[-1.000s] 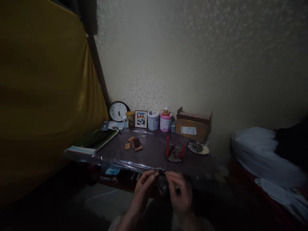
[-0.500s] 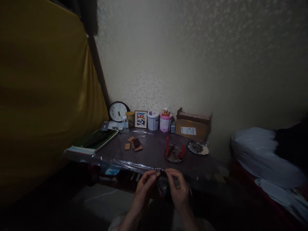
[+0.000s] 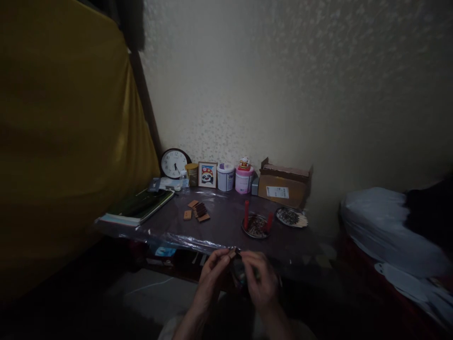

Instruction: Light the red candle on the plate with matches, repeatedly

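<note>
My left hand [image 3: 212, 273] is closed, thumb and fingers pinching a small brown matchbox [image 3: 232, 255] just in front of the table edge. Close beside it, my right hand [image 3: 261, 278] has its fingertips pinched at the box's dark right side; whatever they hold is too small and dim to make out. Several similar small matchboxes [image 3: 200, 212] lie loosely piled on the table, some with dark sides up. To the right, a round plate [image 3: 255, 235] bears red candles [image 3: 247, 215] and dark burnt bits. A second plate [image 3: 283, 222] holds dark-headed matches [image 3: 300, 220].
The table [image 3: 222, 226] has a clear plastic cover. Along its back stand a clock [image 3: 174, 163], a framed panda picture [image 3: 207, 175], white and pink tubs [image 3: 244, 181] and a cardboard box [image 3: 279, 182]. Books [image 3: 139, 208] lie at left, below a yellow curtain [image 3: 71, 118].
My right hand's fingers have curled and shifted slightly down and left against the matchbox. The left hand keeps its grip in nearly the same place.
</note>
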A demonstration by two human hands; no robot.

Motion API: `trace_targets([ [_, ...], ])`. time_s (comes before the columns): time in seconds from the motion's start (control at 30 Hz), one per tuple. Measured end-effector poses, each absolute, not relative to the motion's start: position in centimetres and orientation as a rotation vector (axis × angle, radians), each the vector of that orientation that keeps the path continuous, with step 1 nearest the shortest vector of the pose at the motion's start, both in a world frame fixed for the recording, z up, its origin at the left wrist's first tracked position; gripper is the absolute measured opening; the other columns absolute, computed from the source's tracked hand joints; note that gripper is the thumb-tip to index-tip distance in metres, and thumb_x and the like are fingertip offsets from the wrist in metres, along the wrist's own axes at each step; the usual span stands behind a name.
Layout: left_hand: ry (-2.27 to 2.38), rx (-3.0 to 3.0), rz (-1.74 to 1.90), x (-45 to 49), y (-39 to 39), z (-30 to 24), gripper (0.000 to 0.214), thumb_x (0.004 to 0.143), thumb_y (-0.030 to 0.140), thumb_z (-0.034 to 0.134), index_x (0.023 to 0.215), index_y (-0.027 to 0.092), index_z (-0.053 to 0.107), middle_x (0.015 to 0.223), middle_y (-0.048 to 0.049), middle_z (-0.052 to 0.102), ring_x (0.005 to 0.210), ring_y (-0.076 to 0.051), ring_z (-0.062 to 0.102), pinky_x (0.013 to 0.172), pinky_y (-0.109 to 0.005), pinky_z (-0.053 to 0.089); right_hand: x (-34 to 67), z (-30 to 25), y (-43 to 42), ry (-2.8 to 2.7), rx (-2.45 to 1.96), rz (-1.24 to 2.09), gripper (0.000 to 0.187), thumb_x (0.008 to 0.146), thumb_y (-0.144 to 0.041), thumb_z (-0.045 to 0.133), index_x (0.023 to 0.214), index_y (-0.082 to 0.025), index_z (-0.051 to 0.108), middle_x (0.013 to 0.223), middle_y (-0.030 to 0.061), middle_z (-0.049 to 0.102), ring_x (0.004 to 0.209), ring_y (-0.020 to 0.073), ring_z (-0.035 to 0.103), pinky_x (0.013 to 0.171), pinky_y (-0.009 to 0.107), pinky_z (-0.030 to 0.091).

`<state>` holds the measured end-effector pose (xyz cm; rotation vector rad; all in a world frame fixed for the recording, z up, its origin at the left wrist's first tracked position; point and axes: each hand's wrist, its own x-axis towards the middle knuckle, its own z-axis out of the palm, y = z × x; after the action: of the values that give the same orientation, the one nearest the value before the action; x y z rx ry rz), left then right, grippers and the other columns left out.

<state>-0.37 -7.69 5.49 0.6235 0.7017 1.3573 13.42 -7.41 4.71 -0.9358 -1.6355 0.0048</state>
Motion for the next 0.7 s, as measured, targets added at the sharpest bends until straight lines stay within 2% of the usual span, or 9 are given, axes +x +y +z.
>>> trace_targets([
  [0.1,0.686,0.630,1.358,-0.4,-7.8,5.6,0.030,0.061,0.031,0.075,0.086,0.017,0.066,0.088,-0.0079,0.072,0.086,-0.022,0.065,0.081,-0.031,0.045,14.3,3.4,-5.7,-1.599,-1.062,-0.032,0.016,0.087,-0.025,0.047,0.080,-0.022,0.061,0.073,0.0030,0.069,0.068,0.0159,0.066,0.063,0.027,0.053],
  [0.27,0.734,0.654,1.341,-0.6,-7.7,4.8,0.028,0.065,0.032,0.072,0.087,0.017,0.066,0.089,-0.0086,0.072,0.085,-0.022,0.065,0.080,-0.032,0.045,15.1,3.2,-4.9,-1.342,-1.150,0.093,0.012,0.086,-0.028,0.051,0.083,-0.020,0.061,0.080,0.0030,0.069,0.075,0.0151,0.066,0.068,0.025,0.052],
  [0.47,0.704,0.628,1.338,-0.4,-7.6,4.6,0.027,0.066,0.029,0.071,0.089,0.017,0.064,0.090,-0.0084,0.072,0.085,-0.021,0.065,0.080,-0.031,0.045,13.9,4.8,-6.5,-1.321,-1.073,0.209,0.010,0.084,-0.025,0.054,0.082,-0.019,0.062,0.082,0.0035,0.069,0.078,0.0155,0.065,0.072,0.027,0.053],
  [0.7,0.670,0.619,1.349,-0.4,-7.7,4.9,0.028,0.066,0.028,0.071,0.090,0.016,0.064,0.092,-0.0092,0.072,0.086,-0.022,0.065,0.079,-0.032,0.046,12.9,4.7,-7.5,-1.504,-0.988,0.120,0.011,0.085,-0.017,0.052,0.087,-0.021,0.062,0.085,0.0042,0.069,0.083,0.0161,0.065,0.075,0.029,0.053],
])
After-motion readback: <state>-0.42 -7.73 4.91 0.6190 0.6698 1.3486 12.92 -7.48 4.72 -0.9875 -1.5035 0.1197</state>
